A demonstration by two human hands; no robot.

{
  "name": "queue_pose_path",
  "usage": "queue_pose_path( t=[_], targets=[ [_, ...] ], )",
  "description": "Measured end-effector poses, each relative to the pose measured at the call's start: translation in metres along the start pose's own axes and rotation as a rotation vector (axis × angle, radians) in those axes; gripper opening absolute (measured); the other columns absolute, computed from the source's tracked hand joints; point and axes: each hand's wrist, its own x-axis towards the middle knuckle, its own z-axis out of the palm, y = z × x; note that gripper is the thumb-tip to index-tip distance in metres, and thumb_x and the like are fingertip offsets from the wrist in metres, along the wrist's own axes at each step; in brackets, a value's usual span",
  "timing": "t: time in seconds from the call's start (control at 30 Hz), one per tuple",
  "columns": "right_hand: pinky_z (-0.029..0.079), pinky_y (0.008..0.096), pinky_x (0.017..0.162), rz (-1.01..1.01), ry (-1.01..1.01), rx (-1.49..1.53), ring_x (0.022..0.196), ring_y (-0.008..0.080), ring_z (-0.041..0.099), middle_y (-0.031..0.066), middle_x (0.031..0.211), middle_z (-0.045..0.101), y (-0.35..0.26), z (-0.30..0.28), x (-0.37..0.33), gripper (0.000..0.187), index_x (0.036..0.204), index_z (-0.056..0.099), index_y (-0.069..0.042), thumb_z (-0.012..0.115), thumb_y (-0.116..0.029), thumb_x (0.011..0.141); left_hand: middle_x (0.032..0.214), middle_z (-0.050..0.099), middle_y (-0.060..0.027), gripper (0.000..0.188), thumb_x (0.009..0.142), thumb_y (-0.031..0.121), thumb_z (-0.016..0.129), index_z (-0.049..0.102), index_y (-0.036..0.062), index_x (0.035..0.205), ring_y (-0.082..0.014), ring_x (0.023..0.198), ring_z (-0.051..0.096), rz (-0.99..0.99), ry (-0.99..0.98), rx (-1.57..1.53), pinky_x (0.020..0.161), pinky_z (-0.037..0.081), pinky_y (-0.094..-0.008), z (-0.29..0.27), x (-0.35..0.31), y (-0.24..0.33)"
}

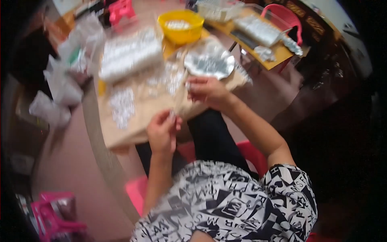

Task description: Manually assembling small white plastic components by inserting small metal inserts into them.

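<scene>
Left hand (162,131) pinches a small clear piece; right hand (207,92) grips another. Desk (133,129): many loose pieces unsorted, tray (209,63) partly filled.

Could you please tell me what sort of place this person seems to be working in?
Probably a small home or workshop space for hand assembly or packing. A low wooden table is strewn with small white pieces, a yellow bowl holds more, and filled plastic bags lie nearby.

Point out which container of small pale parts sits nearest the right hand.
The shallow silvery dish, just beyond the right hand; the yellow bowl stands farther back.
</scene>
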Motion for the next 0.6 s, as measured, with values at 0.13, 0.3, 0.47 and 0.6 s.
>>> queue_pose_path(
  t=[0.13, 0.3, 0.47, 0.6],
  targets=[
    [0.049, 0.0247, 0.065, -0.013, -0.079, 0.055, 0.073, 0.0158, 0.060, 0.0096, 0.082, 0.060, 0.013, 0.008, -0.014, 0.027, 0.105, 0.054, 0.004, 0.055, -0.009, 0.082, 0.081, 0.058, -0.0118, 0.017, 0.079, -0.002, 0.054, 0.053, -0.0054, 0.096, -0.0164, 0.067, 0.057, -0.033, 0.010, -0.035, 0.054, 0.045, -0.0220, 0.000, -0.004, -0.006],
    [0.047, 0.0230, 0.062, -0.002, -0.088, -0.125, 0.069, 0.0134, 0.059, 0.0086, 0.079, 0.060, 0.019, 0.014, -0.010, 0.025, 0.104, 0.055, 0.004, 0.055, -0.008, 0.082, 0.080, 0.060, -0.0126, 0.016, 0.079, -0.004, 0.053, 0.054, -0.0051, 0.095, -0.0154, 0.064, 0.058, -0.092, 0.046, -0.065, 0.053, 0.046, -0.0209, -0.001, -0.008, -0.017],
    [0.043, 0.0184, 0.056, -0.038, -0.100, -0.258, 0.065, 0.0093, 0.057, 0.0058, 0.075, 0.060, 0.028, 0.015, -0.019, 0.021, 0.097, 0.056, 0.003, 0.057, -0.010, 0.081, 0.080, 0.060, -0.0139, 0.017, 0.079, -0.003, 0.054, 0.054, -0.0066, 0.096, -0.0164, 0.063, 0.059, -0.066, 0.070, -0.045, 0.053, 0.047, -0.0219, -0.005, -0.013, -0.024],
    [0.041, 0.0178, 0.052, -0.054, -0.132, -0.266, 0.063, 0.0083, 0.055, 0.0047, 0.074, 0.059, 0.031, 0.018, -0.020, 0.020, 0.095, 0.056, 0.003, 0.057, -0.010, 0.081, 0.080, 0.061, -0.0144, 0.017, 0.078, -0.004, 0.054, 0.054, -0.0068, 0.095, -0.0170, 0.063, 0.059, -0.055, 0.070, -0.055, 0.053, 0.047, -0.0221, -0.005, -0.016, -0.020]
  ],
)
